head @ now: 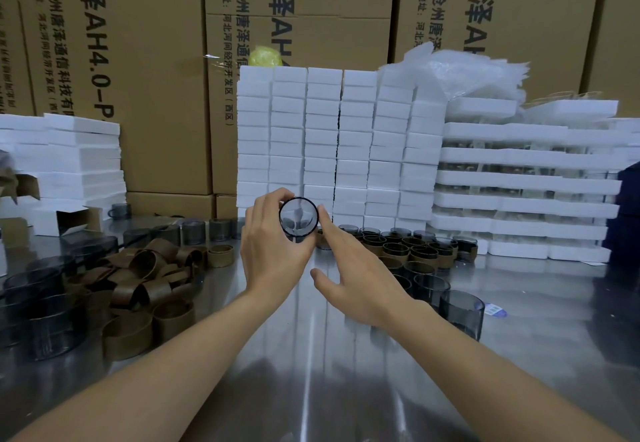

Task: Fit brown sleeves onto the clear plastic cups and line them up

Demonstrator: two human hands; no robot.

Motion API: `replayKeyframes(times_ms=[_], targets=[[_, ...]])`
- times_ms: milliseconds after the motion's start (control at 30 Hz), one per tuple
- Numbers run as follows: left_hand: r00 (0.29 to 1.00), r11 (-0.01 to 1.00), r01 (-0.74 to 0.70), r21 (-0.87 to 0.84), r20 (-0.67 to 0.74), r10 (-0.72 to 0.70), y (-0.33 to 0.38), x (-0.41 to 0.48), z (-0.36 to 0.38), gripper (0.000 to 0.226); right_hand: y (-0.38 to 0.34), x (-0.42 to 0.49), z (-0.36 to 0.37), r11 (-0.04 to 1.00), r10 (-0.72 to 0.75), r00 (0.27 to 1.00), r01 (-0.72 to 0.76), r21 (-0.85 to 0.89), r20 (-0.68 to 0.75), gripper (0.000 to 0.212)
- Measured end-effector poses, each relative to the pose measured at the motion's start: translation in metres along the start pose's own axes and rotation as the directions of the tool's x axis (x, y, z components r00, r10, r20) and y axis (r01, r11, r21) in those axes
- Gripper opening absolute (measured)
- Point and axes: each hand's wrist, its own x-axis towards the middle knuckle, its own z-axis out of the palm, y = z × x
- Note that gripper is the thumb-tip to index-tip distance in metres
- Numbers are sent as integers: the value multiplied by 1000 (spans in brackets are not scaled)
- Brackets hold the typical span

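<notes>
My left hand (pixel 273 244) grips a clear smoky plastic cup (pixel 298 216) above the middle of the steel table, its open mouth turned toward me. My right hand (pixel 349 279) is beside it with fingers spread; the index fingertip touches the cup's right rim. A heap of loose brown sleeves (pixel 138 279) lies at the left, with bare cups (pixel 48 310) around it. Sleeved cups (pixel 412 247) stand grouped in rows at the right, behind my right hand. Two bare cups (pixel 460 313) stand nearer on the right.
White foam blocks (pixel 339 143) are stacked at the back centre, foam trays (pixel 526 178) at the right and foam slabs (pixel 79 161) at the left. Large cardboard boxes (pixel 138 60) form the back wall. The reflective steel tabletop (pixel 311 372) lies below my arms.
</notes>
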Motion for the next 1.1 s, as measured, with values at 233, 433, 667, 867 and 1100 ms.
replayKeyframes(times_ms=[233, 433, 667, 867, 1100], targets=[[832, 681, 553, -480, 367, -417, 15, 20, -2, 43, -6, 3, 1, 966, 83, 990, -52, 252, -114, 97], [374, 42, 902, -429, 730, -572, 13, 28, -7, 75, -13, 3, 3, 956, 53, 993, -20, 294, -106, 92], [230, -90, 943, -321, 822, -521, 14, 26, -6, 71, -14, 1, 1, 969, 48, 993, -20, 247, -109, 91], [198, -116, 946, -302, 824, -532, 14, 27, -7, 66, -15, 2, 1, 965, 26, 995, 1, 263, -97, 90], [288, -111, 914, -390, 816, -501, 13, 27, -6, 60, -17, 1, 0, 962, 27, 994, 4, 272, -111, 83]])
